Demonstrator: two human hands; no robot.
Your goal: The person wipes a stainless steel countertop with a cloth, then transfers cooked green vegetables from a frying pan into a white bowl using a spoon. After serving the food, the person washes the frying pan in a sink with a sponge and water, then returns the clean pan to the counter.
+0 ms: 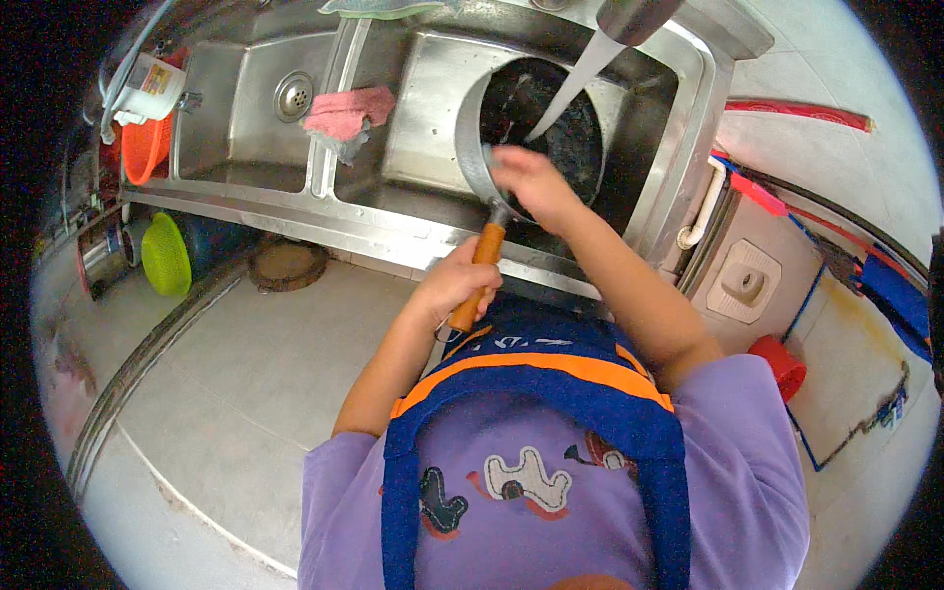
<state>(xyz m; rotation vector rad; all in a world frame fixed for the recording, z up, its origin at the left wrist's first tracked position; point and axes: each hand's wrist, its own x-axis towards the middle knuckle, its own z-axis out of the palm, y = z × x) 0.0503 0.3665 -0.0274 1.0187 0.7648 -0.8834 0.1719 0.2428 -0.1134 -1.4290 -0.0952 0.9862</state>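
My left hand point(459, 282) grips the wooden handle point(488, 243) of a deep pan point(467, 140) with a dark inside and a grey outer wall. The pan is tilted in the right basin of a steel sink point(413, 133). Water point(571, 92) pours into it from a faucet point(633, 16). Against the pan's near left rim is my right hand point(532, 184), blurred, with its fingers bent. A small grey-green bit shows at the fingertips; whether the hand holds it is unclear.
A pink and grey cloth point(346, 118) hangs over the basin divider, and a green cloth point(380, 7) lies at the back edge. To the left are a white bucket point(151, 87), an orange basket point(145, 151) and a lime-green colander point(166, 254). A squat toilet point(745, 280) lies right, near a red container point(778, 366).
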